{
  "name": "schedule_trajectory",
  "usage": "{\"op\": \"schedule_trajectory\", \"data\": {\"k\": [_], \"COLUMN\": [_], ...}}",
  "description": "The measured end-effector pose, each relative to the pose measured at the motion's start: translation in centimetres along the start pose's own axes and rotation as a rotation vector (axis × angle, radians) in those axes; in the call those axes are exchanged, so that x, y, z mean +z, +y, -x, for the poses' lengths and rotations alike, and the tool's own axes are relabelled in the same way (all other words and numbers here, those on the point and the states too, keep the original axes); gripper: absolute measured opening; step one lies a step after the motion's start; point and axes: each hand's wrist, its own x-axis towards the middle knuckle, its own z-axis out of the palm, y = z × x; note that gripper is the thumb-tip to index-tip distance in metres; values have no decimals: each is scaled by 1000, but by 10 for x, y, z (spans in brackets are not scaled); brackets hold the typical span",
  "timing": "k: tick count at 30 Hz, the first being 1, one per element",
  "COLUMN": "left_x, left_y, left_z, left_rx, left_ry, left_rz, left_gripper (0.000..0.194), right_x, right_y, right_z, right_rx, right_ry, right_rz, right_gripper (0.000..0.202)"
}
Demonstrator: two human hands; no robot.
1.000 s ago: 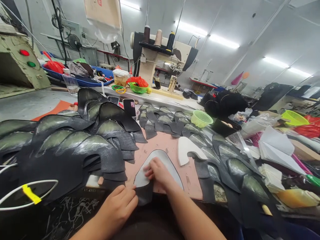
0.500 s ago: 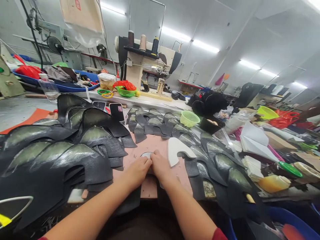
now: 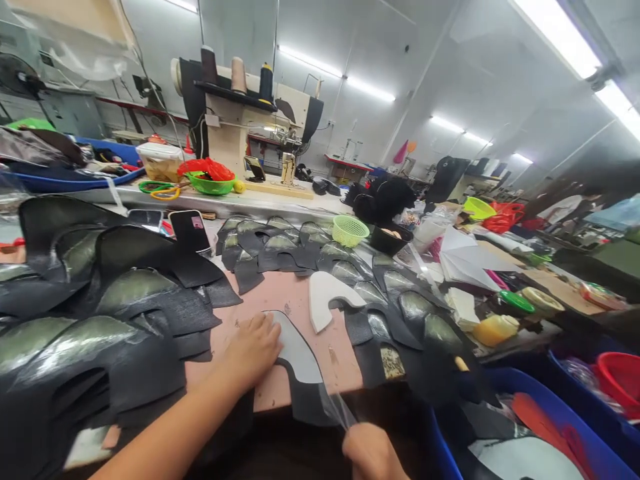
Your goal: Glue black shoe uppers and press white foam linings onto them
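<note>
A black curved shoe-upper piece (image 3: 313, 403) lies on the pink board (image 3: 333, 340), its lower end reaching over the front edge. A smooth light-grey patch (image 3: 299, 353) covers its upper part. My left hand (image 3: 255, 350) holds the piece down, fingers bent over its left side; the thumb is hidden. Closed in a fist below the board edge, my right hand (image 3: 373, 448) grips a strip of clear plastic film (image 3: 340, 405), stretched from the lower end of the grey patch. Beside the piece rests a white curved template (image 3: 325, 300).
Stacked black pieces with shiny greenish patches (image 3: 95, 340) spread at left, with more (image 3: 400, 300) at right. A green mesh basket (image 3: 350, 230) and a phone (image 3: 190, 231) stand behind. Farther back is a sewing machine (image 3: 225, 127). A blue bin (image 3: 450, 453) sits low at right.
My hands were together at the patch's top; now my right hand has pulled back toward me and down with the film. My left hand stays on the piece. The view has turned right.
</note>
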Motion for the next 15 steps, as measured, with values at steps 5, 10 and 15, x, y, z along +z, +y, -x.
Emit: {"op": "schedule_trajectory", "data": {"k": [5,10,15], "left_x": [5,11,38], "left_y": [6,-3,-28], "left_z": [7,4,0], "left_rx": [-106,-53,48], "left_ry": [-125,-109,177], "left_rz": [97,179,302], "left_gripper": [71,74,71], "right_x": [-42,-39,14], "right_y": [-5,-2,3], "right_z": [1,-85,-140], "right_rx": [726,721,592], "right_ry": [-782,-381,-196], "right_rz": [-46,-164,-24], "right_gripper": [10,19,44]}}
